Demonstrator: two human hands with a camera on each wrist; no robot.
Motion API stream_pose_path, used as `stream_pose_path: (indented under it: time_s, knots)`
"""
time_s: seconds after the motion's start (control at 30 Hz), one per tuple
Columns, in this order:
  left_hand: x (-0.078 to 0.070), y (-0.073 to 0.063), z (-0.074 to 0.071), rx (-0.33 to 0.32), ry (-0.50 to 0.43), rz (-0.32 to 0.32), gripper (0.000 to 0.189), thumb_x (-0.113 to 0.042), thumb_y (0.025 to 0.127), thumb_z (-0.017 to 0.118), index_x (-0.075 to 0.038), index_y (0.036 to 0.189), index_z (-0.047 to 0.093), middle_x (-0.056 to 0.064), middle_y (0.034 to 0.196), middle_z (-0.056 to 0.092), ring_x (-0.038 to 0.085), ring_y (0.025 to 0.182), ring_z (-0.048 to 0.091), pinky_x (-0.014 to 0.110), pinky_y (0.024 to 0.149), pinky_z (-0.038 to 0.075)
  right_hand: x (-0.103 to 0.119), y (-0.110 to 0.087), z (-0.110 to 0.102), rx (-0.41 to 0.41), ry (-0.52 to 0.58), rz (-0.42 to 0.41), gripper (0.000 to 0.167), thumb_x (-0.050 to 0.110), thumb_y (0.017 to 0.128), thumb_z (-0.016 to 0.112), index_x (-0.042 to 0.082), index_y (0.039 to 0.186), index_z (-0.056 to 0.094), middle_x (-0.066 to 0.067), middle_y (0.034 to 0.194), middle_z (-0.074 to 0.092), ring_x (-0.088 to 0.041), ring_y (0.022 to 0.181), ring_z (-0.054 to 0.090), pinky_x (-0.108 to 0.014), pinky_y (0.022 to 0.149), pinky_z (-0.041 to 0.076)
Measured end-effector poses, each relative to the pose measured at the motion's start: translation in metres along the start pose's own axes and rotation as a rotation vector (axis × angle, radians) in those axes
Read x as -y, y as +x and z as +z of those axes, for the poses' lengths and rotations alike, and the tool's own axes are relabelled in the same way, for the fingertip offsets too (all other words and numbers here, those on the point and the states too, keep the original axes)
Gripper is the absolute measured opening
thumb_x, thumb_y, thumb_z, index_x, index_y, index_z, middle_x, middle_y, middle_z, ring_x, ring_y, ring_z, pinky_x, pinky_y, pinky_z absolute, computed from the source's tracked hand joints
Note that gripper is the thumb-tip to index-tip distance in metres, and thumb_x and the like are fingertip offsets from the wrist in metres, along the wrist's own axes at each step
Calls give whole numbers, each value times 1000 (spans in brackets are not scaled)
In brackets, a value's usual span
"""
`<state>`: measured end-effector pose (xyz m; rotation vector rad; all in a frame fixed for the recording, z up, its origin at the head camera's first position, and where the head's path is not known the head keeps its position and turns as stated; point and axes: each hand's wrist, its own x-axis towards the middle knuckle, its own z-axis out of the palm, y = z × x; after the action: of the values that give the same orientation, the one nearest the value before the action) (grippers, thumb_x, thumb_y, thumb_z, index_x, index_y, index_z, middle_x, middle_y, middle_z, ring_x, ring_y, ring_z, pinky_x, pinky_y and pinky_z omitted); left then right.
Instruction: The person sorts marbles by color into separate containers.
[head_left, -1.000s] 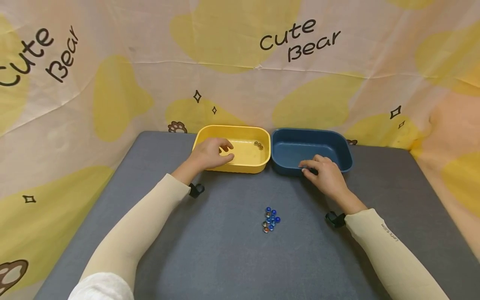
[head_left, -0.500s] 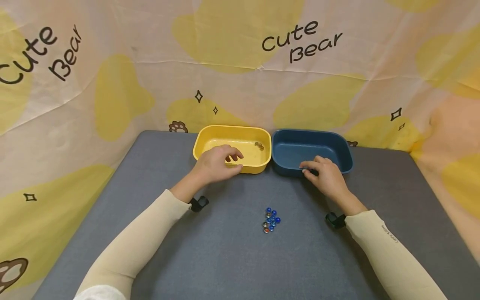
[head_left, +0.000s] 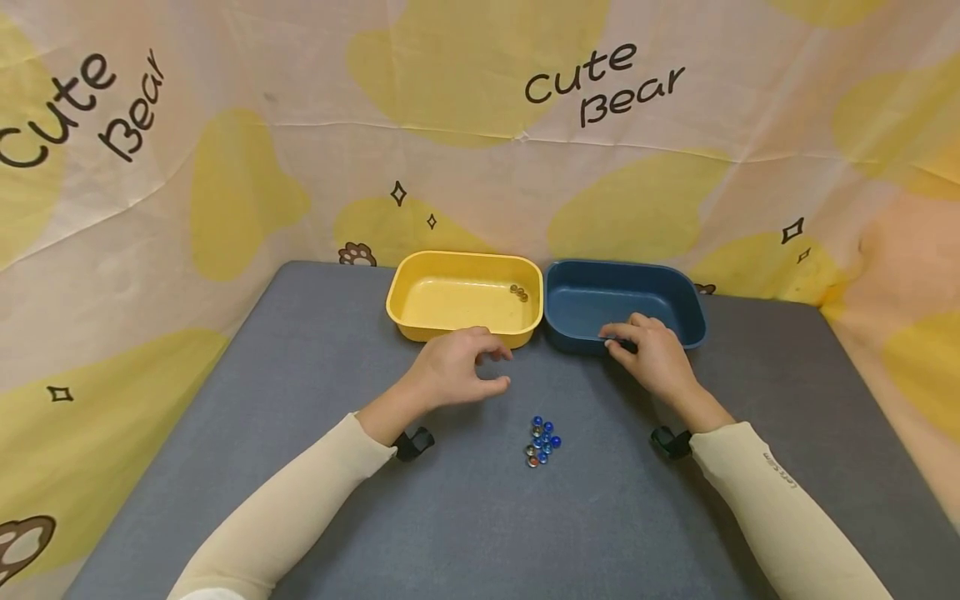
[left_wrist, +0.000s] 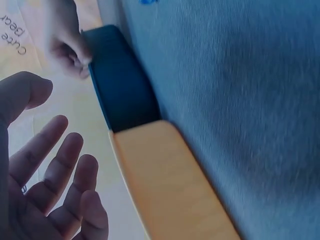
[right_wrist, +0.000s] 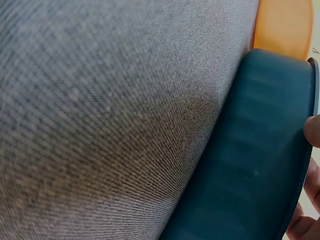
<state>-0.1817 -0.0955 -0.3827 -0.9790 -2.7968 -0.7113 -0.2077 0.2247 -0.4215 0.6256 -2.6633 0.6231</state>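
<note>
My left hand (head_left: 453, 371) hovers just in front of the yellow bin (head_left: 450, 300), with nothing in its loosely bent fingers; the left wrist view shows thumb and fingers apart. On the near rim of the dark blue bin (head_left: 600, 302), my right hand (head_left: 654, 354) pinches the edge, thumb (right_wrist: 313, 131) outside and fingers inside. Several glass marbles (head_left: 547, 448), mostly blue and a few brownish or red, lie in a cluster on the table in front of the bins. A few small amber-looking marbles (head_left: 521, 293) sit at the right inside the yellow bin.
Both bins stand side by side at the back of the grey cloth-covered table (head_left: 480, 533). Behind and beside the table hangs a patterned fabric backdrop (head_left: 480, 75). A dark band (head_left: 414, 444) circles the left wrist, another (head_left: 671, 442) the right.
My left hand has drawn back from over the yellow bin, toward me and rightward, to above the table in front of it. The right hand stays on the blue rim.
</note>
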Motion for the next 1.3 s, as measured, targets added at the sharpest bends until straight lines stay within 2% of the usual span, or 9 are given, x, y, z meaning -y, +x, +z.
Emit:
stream_pose_path:
  time_s: [0.23, 0.43, 0.57, 0.77, 1.0, 1.3]
  knots:
    - [-8, -5, 15, 63, -21, 23, 24, -39, 80, 71, -26, 100, 71, -5, 92, 67, 10, 78, 60, 22, 63, 45, 0, 0, 0, -1, -2, -1, 16, 11, 87, 69, 14, 101, 75, 0, 72, 50, -14, 63, 37, -29, 59, 29]
    - [-14, -7, 26, 152, -68, 10, 25, -38, 82, 70, -24, 102, 72, -6, 97, 67, 9, 77, 58, 22, 61, 44, 0, 0, 0, -4, -1, -3, 16, 10, 87, 69, 14, 101, 75, 0, 72, 51, -15, 63, 38, -29, 59, 30]
    - [-18, -9, 34, 190, -68, 29, 21, -37, 82, 70, -26, 99, 73, -7, 97, 67, 8, 76, 59, 20, 60, 44, 1, 0, -1, -2, -6, -2, 16, 11, 87, 69, 13, 101, 75, 0, 72, 50, -15, 63, 38, -29, 60, 29]
    - [-24, -9, 44, 217, -65, 49, 15, -35, 82, 71, -28, 94, 74, -10, 92, 65, 2, 71, 57, 20, 58, 43, 1, 0, -1, -3, -2, -2, 16, 10, 86, 69, 13, 101, 75, -1, 73, 51, -15, 63, 38, -29, 60, 29]
    - [-26, -8, 53, 248, -58, 40, 13, -34, 81, 72, -29, 92, 74, -11, 92, 65, 4, 79, 60, 20, 60, 44, 0, 0, 0, -5, 4, -5, 17, 10, 86, 70, 12, 102, 75, -1, 73, 51, -15, 63, 39, -29, 60, 30]
    - [-25, -6, 61, 260, -13, 54, 9, -33, 81, 73, -31, 90, 74, -13, 90, 64, 1, 79, 58, 19, 62, 44, -1, 0, 0, 4, 0, 5, 17, 11, 86, 70, 13, 102, 75, -1, 73, 51, -16, 63, 38, -30, 60, 29]
